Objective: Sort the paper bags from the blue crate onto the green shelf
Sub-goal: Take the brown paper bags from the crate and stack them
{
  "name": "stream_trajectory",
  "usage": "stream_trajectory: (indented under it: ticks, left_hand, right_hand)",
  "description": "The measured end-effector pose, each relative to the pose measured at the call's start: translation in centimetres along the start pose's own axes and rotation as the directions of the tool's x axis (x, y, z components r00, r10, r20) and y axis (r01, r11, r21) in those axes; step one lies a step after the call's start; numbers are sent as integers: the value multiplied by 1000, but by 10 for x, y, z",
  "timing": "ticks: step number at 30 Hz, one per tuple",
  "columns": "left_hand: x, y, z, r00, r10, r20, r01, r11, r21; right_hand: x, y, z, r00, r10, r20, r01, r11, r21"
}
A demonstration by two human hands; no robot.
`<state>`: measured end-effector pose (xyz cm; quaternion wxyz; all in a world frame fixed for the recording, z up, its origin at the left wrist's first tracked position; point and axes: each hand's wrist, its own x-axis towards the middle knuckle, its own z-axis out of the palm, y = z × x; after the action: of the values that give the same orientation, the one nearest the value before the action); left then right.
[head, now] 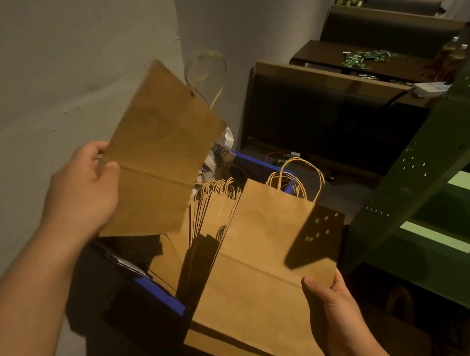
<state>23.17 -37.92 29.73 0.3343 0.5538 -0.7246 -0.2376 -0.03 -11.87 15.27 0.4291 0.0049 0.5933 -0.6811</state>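
Left hand (84,190) up high, thumb on the near face and fingers behind, pinching a small flat kraft bag (159,156) by its lower side edge; the bag tilts away toward the wall, its twine handles (205,73) blurred and flapping; right hand (333,309) low, thumb on top, clamping the bottom corner of a larger folded kraft bag (265,261) that lies over the blue crate (159,296); beneath and behind it a packed row of more bags (213,206) stands on edge in the crate, paper handles fanned up; off to the right, the green shelf (432,186), perforated uprights, pale boards bare where they show; neither held bag has reached it yet. My read: these are featherweight, stiff along the creases but floppy across the panel, so an edge pinch lets them swing; a hold nearer the folded base or by the handles would steady them; rough squeezing would crumple the paper.
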Motion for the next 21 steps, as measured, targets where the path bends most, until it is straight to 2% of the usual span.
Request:
stream_trajectory:
  ticks: [2,4,7,9,12,15,19,20,21]
  left_hand:
    - [-6,7,-7,992,-111,64,126,938,-323]
    - [-11,10,-8,961,-196,194,272,791,-548]
    - [-21,4,8,893,-220,393,435,648,-625]
    - [-35,-1,27,840,-206,503,506,634,-585]
    - [-57,-5,56,711,-230,664,594,701,-394]
    - [-76,-10,81,628,-302,717,625,744,-235]
    - [-94,-16,106,701,-316,639,436,900,-32]
    - [-98,-19,110,695,-310,648,413,911,-8]
    - [-102,-21,114,660,-303,687,427,904,-11]
  right_hand:
    - [0,-3,1,1000,3,3,-3,1000,-5]
    - [2,-4,-1,1000,11,-5,-11,1000,-2]
    - [5,0,-2,999,31,-15,-31,999,-6]
    - [6,1,-4,999,51,-16,-51,999,19]
    - [4,0,-6,995,94,-10,-94,994,59]
    - [0,-4,-6,995,96,-12,-96,995,27]
    - [-1,-6,-9,996,83,-23,-85,985,-149]
    - [-2,-6,-9,997,73,7,-70,980,-188]
    - [-3,-7,-9,997,63,47,-52,974,-219]
